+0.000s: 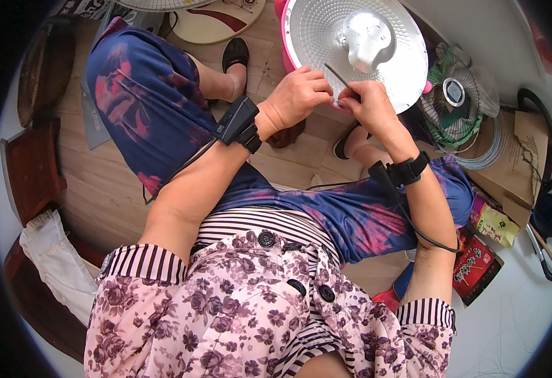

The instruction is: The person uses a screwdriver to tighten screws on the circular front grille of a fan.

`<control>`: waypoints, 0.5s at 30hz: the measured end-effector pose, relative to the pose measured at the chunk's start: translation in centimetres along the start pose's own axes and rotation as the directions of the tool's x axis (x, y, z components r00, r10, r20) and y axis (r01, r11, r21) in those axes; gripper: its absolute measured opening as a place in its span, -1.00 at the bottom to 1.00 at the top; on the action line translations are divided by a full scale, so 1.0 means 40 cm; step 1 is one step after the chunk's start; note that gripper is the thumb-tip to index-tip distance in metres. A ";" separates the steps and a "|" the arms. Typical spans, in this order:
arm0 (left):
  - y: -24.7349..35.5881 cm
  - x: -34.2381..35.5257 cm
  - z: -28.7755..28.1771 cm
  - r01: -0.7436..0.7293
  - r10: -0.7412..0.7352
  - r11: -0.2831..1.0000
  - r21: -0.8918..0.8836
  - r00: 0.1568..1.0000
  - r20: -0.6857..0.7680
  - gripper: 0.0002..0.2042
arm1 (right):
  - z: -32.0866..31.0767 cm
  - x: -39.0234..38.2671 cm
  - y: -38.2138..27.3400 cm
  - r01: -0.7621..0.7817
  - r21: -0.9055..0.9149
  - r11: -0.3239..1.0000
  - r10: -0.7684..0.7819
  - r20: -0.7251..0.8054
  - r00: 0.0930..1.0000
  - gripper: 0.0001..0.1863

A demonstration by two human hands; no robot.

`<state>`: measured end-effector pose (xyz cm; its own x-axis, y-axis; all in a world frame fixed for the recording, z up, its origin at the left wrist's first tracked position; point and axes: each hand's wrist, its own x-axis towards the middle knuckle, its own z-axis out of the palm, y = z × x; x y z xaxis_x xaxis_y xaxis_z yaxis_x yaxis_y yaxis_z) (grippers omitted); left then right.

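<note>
A round dish heater with a silver dimpled reflector and a pink outer rim stands in front of me, between my knees. A rounded silver piece sits in the middle of its bowl. My right hand is closed on a thin dark rod, which slants up and left over the reflector's lower edge. Close beside it at the rim, my left hand is closed with thumb and forefinger pinched. What those fingertips hold, if anything, is too small to make out.
To the right are a fan with a wire guard, a coil of wire, a cardboard box and a red packet. A brown wooden seat and a white cloth are at left. A round cream base lies beyond my foot.
</note>
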<state>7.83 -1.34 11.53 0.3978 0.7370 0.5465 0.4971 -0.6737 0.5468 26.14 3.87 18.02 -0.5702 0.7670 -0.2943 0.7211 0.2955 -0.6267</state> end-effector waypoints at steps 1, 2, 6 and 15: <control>-0.001 -0.001 0.001 0.001 -0.001 1.000 0.000 1.000 -0.007 -0.86 | 0.000 -0.001 0.000 0.001 0.000 1.000 -0.001 0.002 1.000 -0.90; 0.000 -0.001 0.000 0.003 -0.003 1.000 0.001 1.000 -0.008 -0.86 | -0.002 -0.003 -0.001 -0.026 0.048 0.998 0.025 0.015 1.000 -0.90; 0.001 -0.002 0.001 0.006 -0.006 1.000 -0.002 1.000 -0.009 -0.86 | -0.007 -0.012 -0.001 -0.084 0.082 0.993 0.081 0.047 0.996 -0.89; -0.001 0.000 0.002 0.011 -0.011 1.000 0.005 1.000 -0.022 -0.87 | -0.019 -0.010 -0.014 -0.090 0.043 0.995 0.088 0.056 0.995 -0.89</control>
<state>7.88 -1.32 11.45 0.3752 0.7427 0.5546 0.5049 -0.6655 0.5497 26.25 3.82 19.04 -0.5257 0.7570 -0.3881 0.7519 0.2001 -0.6281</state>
